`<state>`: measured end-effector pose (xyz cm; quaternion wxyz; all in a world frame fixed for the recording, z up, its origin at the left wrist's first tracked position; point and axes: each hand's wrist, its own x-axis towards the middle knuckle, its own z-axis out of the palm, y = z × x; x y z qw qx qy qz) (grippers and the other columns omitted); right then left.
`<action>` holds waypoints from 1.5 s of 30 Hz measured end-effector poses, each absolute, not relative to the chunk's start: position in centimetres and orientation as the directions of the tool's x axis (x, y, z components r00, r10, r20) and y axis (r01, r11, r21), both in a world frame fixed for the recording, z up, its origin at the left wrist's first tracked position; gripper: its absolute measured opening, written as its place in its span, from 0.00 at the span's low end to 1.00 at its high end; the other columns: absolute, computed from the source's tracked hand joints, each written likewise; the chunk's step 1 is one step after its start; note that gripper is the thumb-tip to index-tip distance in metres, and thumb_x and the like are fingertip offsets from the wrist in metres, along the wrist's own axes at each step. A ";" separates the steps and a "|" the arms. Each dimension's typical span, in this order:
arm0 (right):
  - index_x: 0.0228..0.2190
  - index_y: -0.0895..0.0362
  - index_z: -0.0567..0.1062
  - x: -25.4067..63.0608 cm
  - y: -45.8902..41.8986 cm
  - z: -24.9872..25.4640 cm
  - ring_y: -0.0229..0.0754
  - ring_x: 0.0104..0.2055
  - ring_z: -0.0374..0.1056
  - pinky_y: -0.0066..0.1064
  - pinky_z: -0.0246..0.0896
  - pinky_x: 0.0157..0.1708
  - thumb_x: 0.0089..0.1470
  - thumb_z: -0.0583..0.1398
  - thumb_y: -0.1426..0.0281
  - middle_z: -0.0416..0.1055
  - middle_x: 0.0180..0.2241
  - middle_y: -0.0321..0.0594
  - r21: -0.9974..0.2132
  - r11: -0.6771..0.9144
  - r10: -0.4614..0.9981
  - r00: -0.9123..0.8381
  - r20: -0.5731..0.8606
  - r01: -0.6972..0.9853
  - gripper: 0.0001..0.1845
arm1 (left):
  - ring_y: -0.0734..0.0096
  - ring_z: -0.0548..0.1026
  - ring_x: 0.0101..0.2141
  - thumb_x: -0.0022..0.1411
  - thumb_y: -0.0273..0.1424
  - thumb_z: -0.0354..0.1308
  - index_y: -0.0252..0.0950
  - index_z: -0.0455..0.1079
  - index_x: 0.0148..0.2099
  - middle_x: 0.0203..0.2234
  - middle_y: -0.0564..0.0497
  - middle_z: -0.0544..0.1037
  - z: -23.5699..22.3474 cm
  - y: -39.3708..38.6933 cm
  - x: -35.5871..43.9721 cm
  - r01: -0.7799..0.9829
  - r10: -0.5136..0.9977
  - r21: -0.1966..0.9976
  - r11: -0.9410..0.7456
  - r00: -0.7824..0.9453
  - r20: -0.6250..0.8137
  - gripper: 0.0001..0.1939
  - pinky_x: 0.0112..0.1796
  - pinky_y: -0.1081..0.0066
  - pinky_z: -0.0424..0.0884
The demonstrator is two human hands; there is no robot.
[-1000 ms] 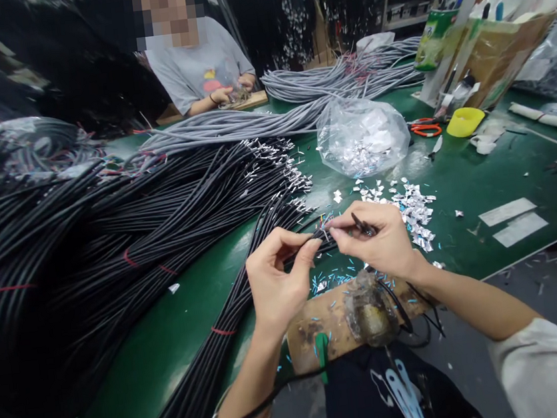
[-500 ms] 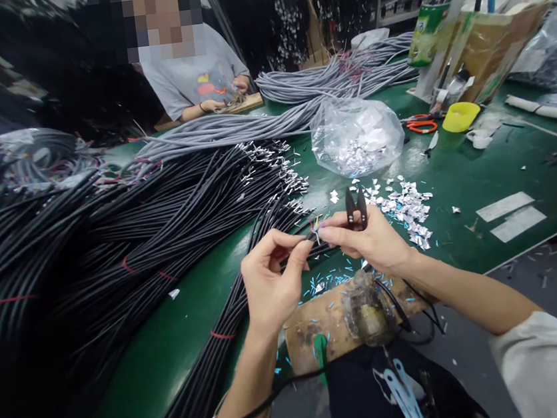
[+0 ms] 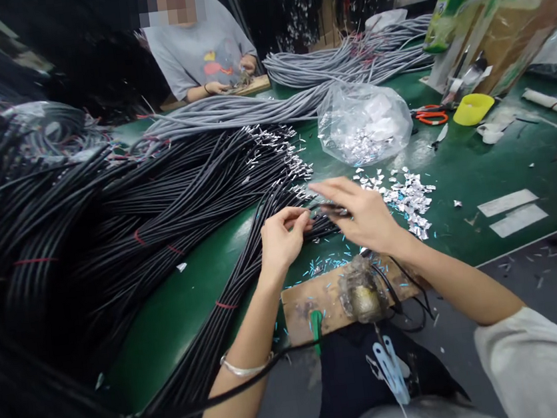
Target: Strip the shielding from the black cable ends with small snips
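My left hand is closed in a pinch on the end of a black cable, which runs back across my wrist. The tip between the fingers is too small to make out. Just right of it, my right hand holds a pair of black thread snips with the blades toward the left fingertips. Its upper fingers are stretched out and slightly blurred. Behind both hands lie the stripped ends of a black cable bundle tied with a red band.
More black cables cover the left of the green table. Foil scraps lie beside a clear plastic bag. A wooden board with a taped fixture sits before me. Orange-handled scissors lie farther back. A co-worker sits opposite.
The right hand's fingers have left the coloured wires at the cable end and stretched out. The snips have swung from pointing up to pointing left at the left fingertips.
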<state>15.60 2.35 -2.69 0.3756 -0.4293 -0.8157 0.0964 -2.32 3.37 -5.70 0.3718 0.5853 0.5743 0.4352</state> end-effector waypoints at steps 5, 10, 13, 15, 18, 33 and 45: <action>0.45 0.57 0.72 15.0 2.6 -4.9 0.39 0.30 0.69 0.31 0.55 0.24 0.53 0.53 0.78 0.74 0.44 0.45 -0.142 0.646 0.762 -0.643 0.070 0.750 0.18 | 0.58 0.75 0.37 0.52 0.28 0.59 0.36 0.75 0.34 0.33 0.43 0.78 -7.9 4.9 -4.0 0.839 0.963 0.522 -0.153 0.007 0.271 0.06 0.42 0.59 0.69; 0.42 0.58 0.73 14.8 2.5 -5.2 0.40 0.30 0.70 0.31 0.52 0.23 0.54 0.52 0.79 0.75 0.41 0.44 -0.072 0.666 0.746 -0.662 0.068 0.743 0.16 | 0.61 0.74 0.33 0.55 0.25 0.54 0.34 0.71 0.33 0.28 0.45 0.76 -8.5 5.4 -4.1 0.831 0.965 0.527 -0.180 0.045 0.258 0.05 0.39 0.62 0.69; 0.44 0.59 0.73 14.7 2.5 -5.4 0.41 0.30 0.71 0.32 0.52 0.22 0.54 0.52 0.78 0.75 0.42 0.46 -0.050 0.664 0.747 -0.660 0.080 0.746 0.17 | 0.70 0.74 0.28 0.61 0.26 0.46 0.33 0.67 0.44 0.28 0.48 0.75 -7.0 4.7 -3.9 0.787 0.947 0.586 -0.192 -0.009 0.322 0.11 0.35 0.68 0.70; 0.45 0.59 0.72 14.6 2.5 -5.6 0.41 0.29 0.71 0.31 0.52 0.22 0.55 0.52 0.78 0.75 0.42 0.48 -0.045 0.663 0.748 -0.659 0.081 0.747 0.17 | 0.73 0.74 0.29 0.63 0.29 0.47 0.34 0.67 0.47 0.32 0.48 0.75 -5.5 3.8 -3.6 0.712 0.896 0.643 -0.281 -0.045 0.441 0.12 0.36 0.71 0.71; 0.46 0.59 0.73 14.7 2.4 -5.7 0.39 0.28 0.71 0.31 0.54 0.22 0.54 0.52 0.78 0.75 0.42 0.48 -0.060 0.660 0.750 -0.655 0.084 0.748 0.18 | 0.70 0.74 0.37 0.61 0.30 0.53 0.37 0.73 0.41 0.37 0.48 0.75 -3.8 2.3 -2.7 0.606 0.786 0.641 -0.472 -0.040 0.616 0.09 0.37 0.72 0.71; 0.43 0.54 0.77 15.1 1.9 -2.2 0.36 0.34 0.71 0.30 0.66 0.35 0.52 0.58 0.75 0.77 0.35 0.37 -0.736 0.579 0.813 -0.181 0.554 0.350 0.15 | 0.79 0.71 0.22 0.61 0.30 0.56 0.35 0.74 0.41 0.26 0.52 0.77 -2.9 0.4 -1.6 0.603 0.821 0.657 -0.452 -0.005 0.570 0.08 0.28 0.76 0.69; 0.30 0.59 0.80 14.4 2.1 -3.1 0.34 0.24 0.66 0.27 0.64 0.25 0.48 0.63 0.65 0.76 0.25 0.39 -0.887 0.380 0.925 -0.116 0.362 0.261 0.10 | 0.73 0.75 0.32 0.60 0.29 0.56 0.35 0.73 0.38 0.31 0.50 0.77 -3.0 0.3 -1.3 0.662 0.837 0.587 -0.467 0.117 0.534 0.06 0.35 0.73 0.72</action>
